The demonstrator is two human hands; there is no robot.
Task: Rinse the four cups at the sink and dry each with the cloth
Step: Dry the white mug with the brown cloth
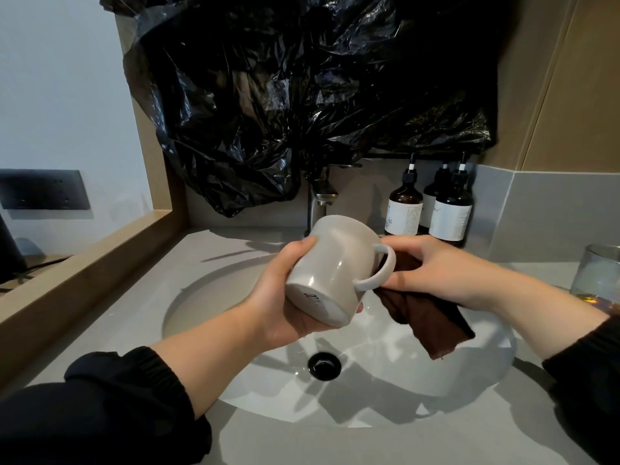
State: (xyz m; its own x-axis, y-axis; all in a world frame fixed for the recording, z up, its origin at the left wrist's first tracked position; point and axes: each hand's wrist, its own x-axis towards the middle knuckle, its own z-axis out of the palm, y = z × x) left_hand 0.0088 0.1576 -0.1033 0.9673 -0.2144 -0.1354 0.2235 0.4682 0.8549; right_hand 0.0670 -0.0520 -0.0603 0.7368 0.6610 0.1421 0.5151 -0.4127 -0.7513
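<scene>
My left hand (281,297) grips a beige ceramic mug (339,266) over the sink basin (208,297). The mug is tilted with its base toward me and its mouth pointing away. Its handle sticks out to the right. My right hand (446,270) holds a dark brown cloth (432,320) against the mug beside the handle, and the cloth hangs down over the basin. A clear glass cup (600,273) stands on the counter at the far right, cut off by the frame edge.
The faucet (318,203) rises behind the mug, no water visible. Three dark pump bottles (404,203) stand at the back right. Black plastic sheeting (302,95) covers the wall above. A black drain (324,365) sits in the basin. A wooden ledge (84,263) runs along the left.
</scene>
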